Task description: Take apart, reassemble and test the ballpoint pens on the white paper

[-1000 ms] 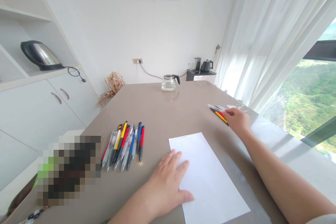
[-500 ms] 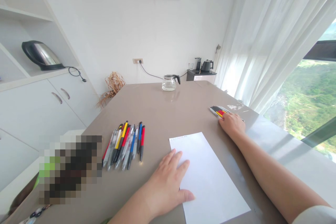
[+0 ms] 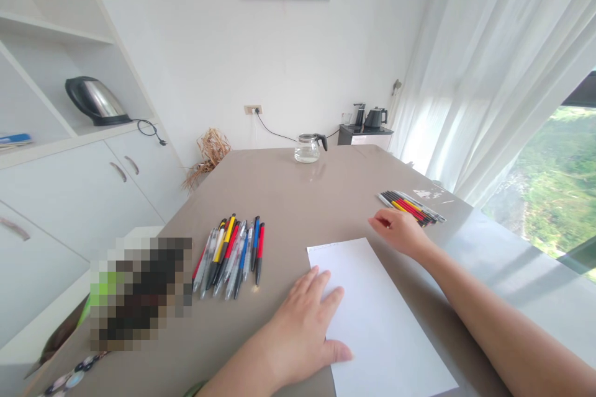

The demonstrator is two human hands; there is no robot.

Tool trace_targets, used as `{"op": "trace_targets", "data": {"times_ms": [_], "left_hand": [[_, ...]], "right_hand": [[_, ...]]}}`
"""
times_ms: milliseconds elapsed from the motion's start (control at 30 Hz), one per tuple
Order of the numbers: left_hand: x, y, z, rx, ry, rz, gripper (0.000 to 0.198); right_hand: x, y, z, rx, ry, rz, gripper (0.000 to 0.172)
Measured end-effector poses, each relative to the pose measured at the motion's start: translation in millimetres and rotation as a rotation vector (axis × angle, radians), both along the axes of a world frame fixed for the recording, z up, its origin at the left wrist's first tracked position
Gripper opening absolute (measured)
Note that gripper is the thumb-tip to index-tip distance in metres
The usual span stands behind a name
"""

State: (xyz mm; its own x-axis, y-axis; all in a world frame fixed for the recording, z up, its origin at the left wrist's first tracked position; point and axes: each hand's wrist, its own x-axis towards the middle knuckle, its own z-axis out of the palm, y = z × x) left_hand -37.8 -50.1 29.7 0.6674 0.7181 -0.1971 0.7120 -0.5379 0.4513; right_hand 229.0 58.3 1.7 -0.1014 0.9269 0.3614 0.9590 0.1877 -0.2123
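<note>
no writing is legible (the marks [image 3: 325, 247] atop the paper [image 3: 382, 316] are too faint).

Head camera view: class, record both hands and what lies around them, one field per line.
Surface: glossy grey-brown table
Paper: white rectangular sheet
Left pens: loose bunch, red, yellow, blue and clear plastic
Right pens: slanting row with red, yellow and black ones
Left hand: bare, fingers spread, over the paper's left edge
Right hand: bare, fingers curled, near right pens; grip unclear
Pot: clear glass, black handle, far end

The left hand [image 3: 307, 325] bars the paper [image 3: 379, 316] from the left, but open tabletop [image 3: 302, 205] beyond seemingly reaches the glass pot [image 3: 307, 150]
</note>
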Motion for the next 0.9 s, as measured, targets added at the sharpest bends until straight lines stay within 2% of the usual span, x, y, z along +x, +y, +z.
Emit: {"op": "trace_targets", "data": {"times_ms": [67, 133, 267, 367, 433, 500, 600, 667, 767, 900], "left_hand": [[-2, 1, -3.6, 0.014, -0.021, -0.009, 0.070], [-3, 1, -6.7, 0.019, -0.030, -0.013, 0.071], [-3, 0, -9.8, 0.055, -0.037, -0.029, 0.072], [-1, 3, -9.4, 0.174, -0.038, -0.001, 0.066], [-1, 9, -8.1, 0.318, -0.005, 0.108, 0.052], [-7, 19, -6.6, 0.443, 0.080, 0.294, 0.030], [-24, 37, -6.1, 0.621, 0.206, 0.550, 0.026], [-36, 47, -8.0, 0.655, 0.286, 0.666, 0.026], [-48, 57, -13.0, 0.635, 0.372, 0.776, 0.029], [-50, 61, -19.4, 0.639, 0.401, 0.819, 0.028]], "right_hand": [[-20, -9, -1.1, -0.090, -0.044, 0.213, 0.029], [-34, -15, -4.0, -0.152, -0.096, 0.335, 0.029], [-42, -16, -7.9, -0.178, -0.155, 0.363, 0.028], [-40, -14, -7.1, -0.191, -0.160, 0.374, 0.028], [-40, -14, -5.6, -0.200, -0.159, 0.377, 0.028], [-40, -15, -4.2, -0.209, -0.157, 0.373, 0.028], [-40, -16, -3.5, -0.220, -0.151, 0.373, 0.028], [-40, -17, -3.9, -0.223, -0.146, 0.372, 0.028], [-39, -17, -5.0, -0.220, -0.140, 0.366, 0.028], [-39, -17, -4.7, -0.220, -0.135, 0.352, 0.029]]}}
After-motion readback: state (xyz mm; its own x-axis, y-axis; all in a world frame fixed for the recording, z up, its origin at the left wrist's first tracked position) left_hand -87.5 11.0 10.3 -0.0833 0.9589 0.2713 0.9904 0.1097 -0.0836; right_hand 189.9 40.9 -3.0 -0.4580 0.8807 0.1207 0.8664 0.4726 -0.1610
